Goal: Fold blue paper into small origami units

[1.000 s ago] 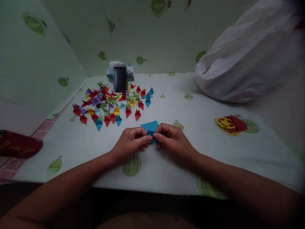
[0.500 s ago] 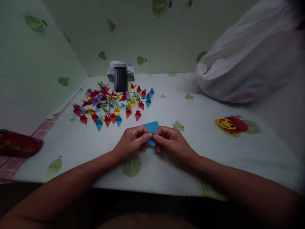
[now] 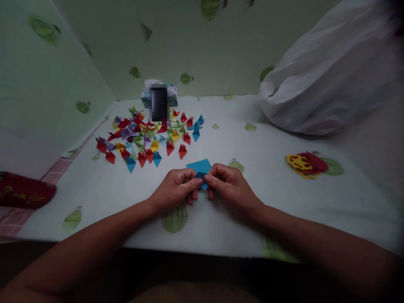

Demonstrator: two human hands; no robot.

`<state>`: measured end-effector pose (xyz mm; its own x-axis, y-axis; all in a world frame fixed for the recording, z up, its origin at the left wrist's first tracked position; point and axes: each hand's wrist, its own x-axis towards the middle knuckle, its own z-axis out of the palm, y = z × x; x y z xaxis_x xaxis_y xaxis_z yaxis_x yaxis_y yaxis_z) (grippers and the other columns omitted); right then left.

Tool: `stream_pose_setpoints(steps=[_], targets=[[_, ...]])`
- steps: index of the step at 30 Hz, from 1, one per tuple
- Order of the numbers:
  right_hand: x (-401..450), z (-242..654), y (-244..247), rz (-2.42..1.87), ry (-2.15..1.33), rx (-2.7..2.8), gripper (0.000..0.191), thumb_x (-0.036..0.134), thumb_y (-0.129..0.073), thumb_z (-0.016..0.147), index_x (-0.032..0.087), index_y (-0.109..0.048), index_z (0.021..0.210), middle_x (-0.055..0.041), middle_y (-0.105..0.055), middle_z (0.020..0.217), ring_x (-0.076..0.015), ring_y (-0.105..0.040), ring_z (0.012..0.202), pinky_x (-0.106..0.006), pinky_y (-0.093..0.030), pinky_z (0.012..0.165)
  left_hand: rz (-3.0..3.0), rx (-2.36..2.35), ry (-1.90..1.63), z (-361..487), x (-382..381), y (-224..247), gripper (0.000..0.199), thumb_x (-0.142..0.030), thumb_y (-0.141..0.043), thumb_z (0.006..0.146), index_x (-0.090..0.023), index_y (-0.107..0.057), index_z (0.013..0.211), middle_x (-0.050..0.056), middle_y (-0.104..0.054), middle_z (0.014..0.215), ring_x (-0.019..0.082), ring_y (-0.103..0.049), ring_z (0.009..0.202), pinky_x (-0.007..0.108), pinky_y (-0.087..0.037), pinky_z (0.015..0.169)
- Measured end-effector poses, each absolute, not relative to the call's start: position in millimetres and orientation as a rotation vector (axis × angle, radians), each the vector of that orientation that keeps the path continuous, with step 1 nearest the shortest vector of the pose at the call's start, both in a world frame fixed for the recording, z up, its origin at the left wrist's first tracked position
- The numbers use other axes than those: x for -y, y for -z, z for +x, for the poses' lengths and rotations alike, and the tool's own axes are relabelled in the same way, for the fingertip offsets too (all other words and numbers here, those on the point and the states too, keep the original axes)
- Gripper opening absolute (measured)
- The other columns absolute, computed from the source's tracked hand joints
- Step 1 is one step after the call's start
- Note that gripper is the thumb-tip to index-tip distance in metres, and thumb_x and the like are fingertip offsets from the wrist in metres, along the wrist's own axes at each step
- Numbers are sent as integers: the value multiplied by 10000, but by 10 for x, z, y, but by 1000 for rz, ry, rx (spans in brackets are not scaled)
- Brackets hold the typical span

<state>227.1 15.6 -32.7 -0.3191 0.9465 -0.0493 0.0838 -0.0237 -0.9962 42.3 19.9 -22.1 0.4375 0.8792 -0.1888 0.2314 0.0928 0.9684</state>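
A sheet of blue origami paper (image 3: 200, 164) is held between my two hands, just above the table near its front middle. My left hand (image 3: 181, 184) pinches its left side between thumb and fingers. The right side is gripped by my right hand (image 3: 225, 182), thumb on top. Both thumbs almost meet over a darker blue fold near the paper's lower part. Fingers cover the paper's side edges. Beyond my hands, to the left, lies a spread of small folded paper pieces (image 3: 142, 158) in red, blue, yellow, green and purple.
Behind the folded pieces stands a tissue box (image 3: 172, 96) with a dark blurred-out device (image 3: 159, 104) before it. A large white plastic bag (image 3: 303, 92) fills the back right. Red and yellow cut-outs (image 3: 301, 164) lie at right. A dark red item (image 3: 27, 191) sits at left.
A part of the blue paper now shows a darker folded area between my thumbs. My hands have barely shifted, and the other things stay in place.
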Motion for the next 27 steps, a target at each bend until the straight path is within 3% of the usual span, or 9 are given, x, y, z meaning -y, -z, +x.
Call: stream_pose_setpoints(steps=[4,6,10,17,20,27], targets=[[-169,2271,311,-1123,-1445,1472,286,400,-650,869,200,-549,692,33,-594,534,-122,-531,528,-276,-407,579,1531,-1128,-679,408,-183,215,411,-415,-603,896,-179,-481,582,-60,-472,437,66,-398,410,197,-305,438],[-180,2272,313,-1118,-1460,1458,293,410,-654,867,202,-545,691,34,-599,534,-122,-538,526,-276,-415,582,1536,-1126,-716,403,-194,225,395,-408,-626,884,-173,-496,593,-53,-501,470,71,-435,443,198,-337,467],[-197,2278,329,-1104,-1522,1416,307,415,-667,868,199,-536,694,36,-604,535,-117,-547,519,-267,-418,571,1437,-1078,-795,401,-233,257,279,-392,-684,847,-151,-602,734,-14,-627,627,99,-574,557,223,-448,571],[-215,2298,336,-1022,-1590,1302,305,424,-654,894,187,-563,725,28,-619,599,-99,-557,524,-257,-452,576,1285,-1028,-913,403,-240,301,198,-330,-705,836,-157,-634,901,-4,-677,716,120,-639,646,249,-521,664],[-215,2292,335,-1002,-1632,1246,309,422,-667,886,185,-560,720,27,-622,618,-90,-552,510,-249,-465,559,1274,-1020,-976,404,-236,314,251,-288,-729,814,-179,-600,999,-25,-670,720,124,-660,670,247,-538,678],[-226,2274,365,-984,-1685,1189,303,413,-691,868,179,-565,722,21,-635,646,-86,-553,500,-245,-456,543,1338,-1053,-1012,400,-238,300,189,-279,-731,803,-174,-606,898,-13,-649,773,124,-649,716,251,-544,701]])
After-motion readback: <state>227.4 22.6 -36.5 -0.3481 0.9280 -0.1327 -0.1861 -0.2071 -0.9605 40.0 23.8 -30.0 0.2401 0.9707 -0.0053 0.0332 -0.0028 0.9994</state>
